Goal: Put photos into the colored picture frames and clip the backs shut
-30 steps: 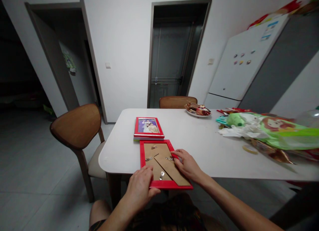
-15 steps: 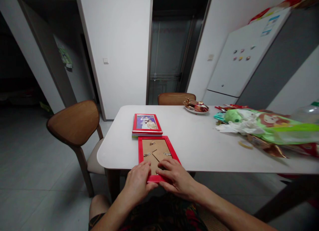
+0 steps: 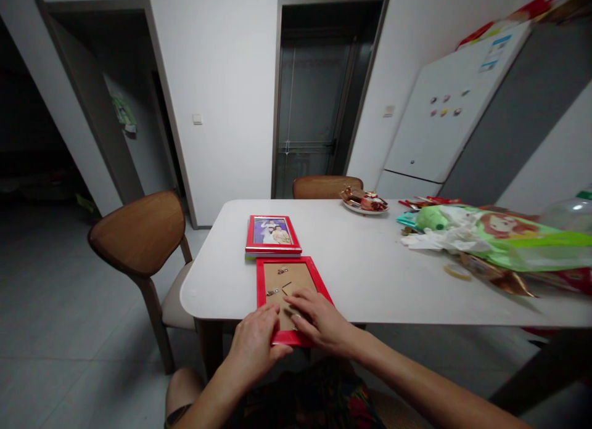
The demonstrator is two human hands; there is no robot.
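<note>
A red picture frame [image 3: 319,280] lies face down at the table's near edge, its brown backing board [image 3: 300,276] and metal clips showing. My left hand [image 3: 259,338] grips the frame's near left corner, thumb under the rim and fingers on top. Over the backing's right part rests my right hand [image 3: 319,321], its fingers spread on the board and hiding the right clip. Just beyond, another red frame [image 3: 274,234] with a photo lies face up on top of something flat.
The white table [image 3: 370,262] holds a plate of wrapped items [image 3: 365,208] at the back and a green plastic bag [image 3: 513,232] with tissues at the right. A brown chair [image 3: 141,232] stands left of it.
My right hand has moved up and left over the backing board, off the frame's near edge, and now covers the right clip. My left hand keeps its hold on the corner.
</note>
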